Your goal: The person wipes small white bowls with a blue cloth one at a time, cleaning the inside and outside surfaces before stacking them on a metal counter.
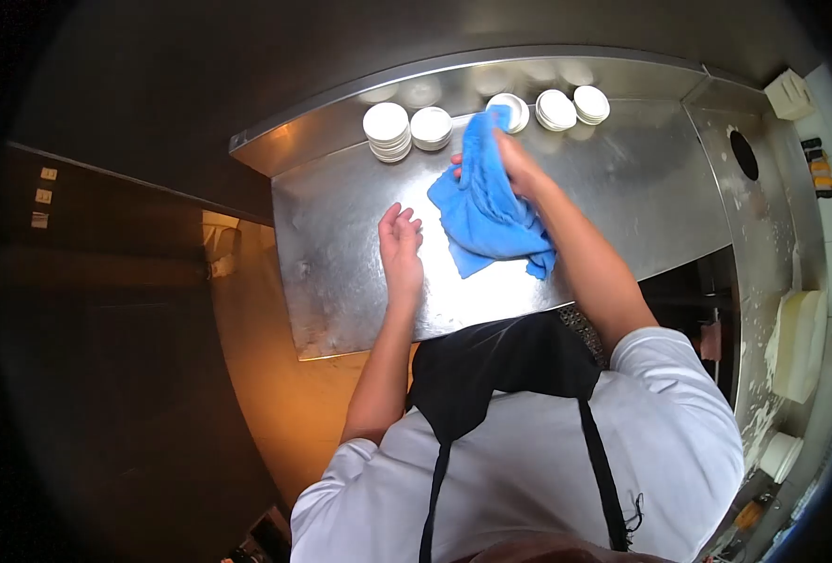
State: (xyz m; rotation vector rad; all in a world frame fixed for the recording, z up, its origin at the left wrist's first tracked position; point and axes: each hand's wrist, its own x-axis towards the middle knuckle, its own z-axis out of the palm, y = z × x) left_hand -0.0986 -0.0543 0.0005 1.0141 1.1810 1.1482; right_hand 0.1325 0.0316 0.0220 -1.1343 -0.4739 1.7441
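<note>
A blue cloth hangs from my right hand, whose fingers are wrapped round its upper part. The cloth's top end lies against a stack of white dishes, and its lower part spreads over the steel table. My left hand is above the table to the left of the cloth, with nothing in it and its fingers loosely curled and apart. Nearest to it at the back are a taller stack of white dishes and a shorter one.
Two more stacks of white dishes stand at the back right by the raised steel edge. On the right is a steel counter with a dark round hole and a pale block.
</note>
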